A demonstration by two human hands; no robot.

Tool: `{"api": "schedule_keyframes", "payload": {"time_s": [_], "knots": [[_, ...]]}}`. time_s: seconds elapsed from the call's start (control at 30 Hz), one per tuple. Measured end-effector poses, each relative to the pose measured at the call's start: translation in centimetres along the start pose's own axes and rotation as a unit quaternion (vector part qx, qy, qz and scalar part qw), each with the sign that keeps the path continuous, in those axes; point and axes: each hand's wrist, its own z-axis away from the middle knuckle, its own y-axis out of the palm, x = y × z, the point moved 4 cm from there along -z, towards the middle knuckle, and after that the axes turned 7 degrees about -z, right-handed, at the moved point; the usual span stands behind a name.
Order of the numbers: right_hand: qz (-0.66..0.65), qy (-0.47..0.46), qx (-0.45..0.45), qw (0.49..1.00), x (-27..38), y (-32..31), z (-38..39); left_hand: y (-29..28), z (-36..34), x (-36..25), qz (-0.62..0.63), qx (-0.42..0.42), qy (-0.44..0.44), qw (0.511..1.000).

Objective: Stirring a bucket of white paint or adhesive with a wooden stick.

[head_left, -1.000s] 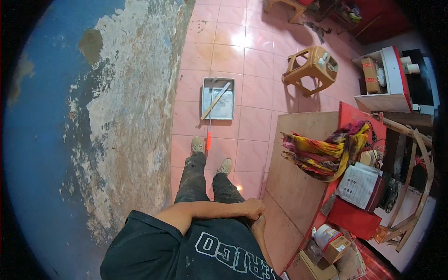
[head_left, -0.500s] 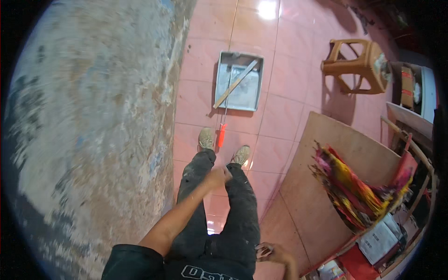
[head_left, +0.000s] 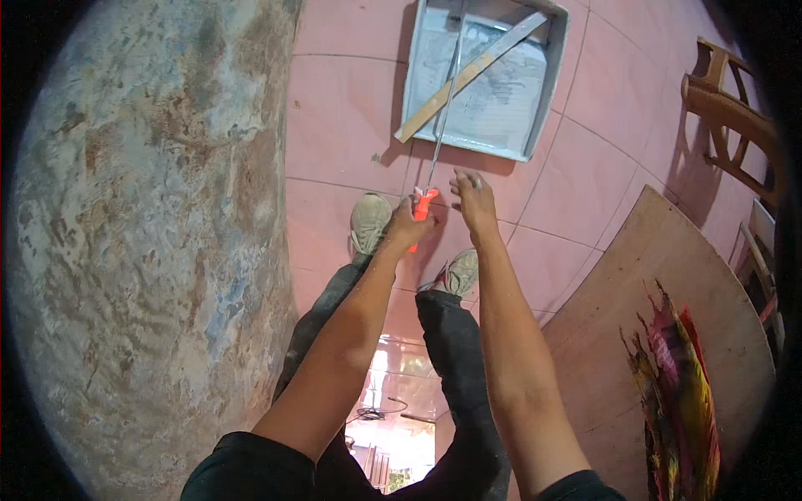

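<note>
A paint roller lies with its bright orange handle (head_left: 423, 200) toward me, between my shoes, and its thin metal rod (head_left: 439, 138) runs up into a paint-stained tray (head_left: 499, 152). My left hand (head_left: 407, 225) is closed around the orange handle, thumb across it. Just to the right of the handle, my right hand (head_left: 476, 204) hovers apart from it, fingers loosely spread and holding nothing. A flat wooden stick (head_left: 455, 92) rests diagonally over the tray, its lower end past the near left corner. The roller's head is out of view.
On the left rises a rough, patchy wall (head_left: 167, 209). Pink floor tiles (head_left: 342, 117) lie around the tray. At the upper right a brown plastic stool (head_left: 735, 117) lies on its side. A wooden board (head_left: 585, 359) with a colourful cloth (head_left: 685, 392) stands at the lower right.
I have bent lower, and the tray appears larger. My left hand has reached down and taken hold of the orange handle. My right hand has come forward from beside my hip.
</note>
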Motion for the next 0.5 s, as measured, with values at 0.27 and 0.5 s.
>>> {"api": "schedule_keyframes", "payload": {"time_s": [0.27, 0.5], "knots": [[-0.107, 0.128, 0.044, 0.985, 0.1, -1.2, 0.0, -4.2, 10.4, -5.0, 0.065, -0.012, 0.094, 0.993], [-0.252, 0.139, 0.068, 0.956, 2.5, 7.7, -2.8, -14.0, 18.7, -6.4, 0.003, -0.07, 0.072, 0.995]]}}
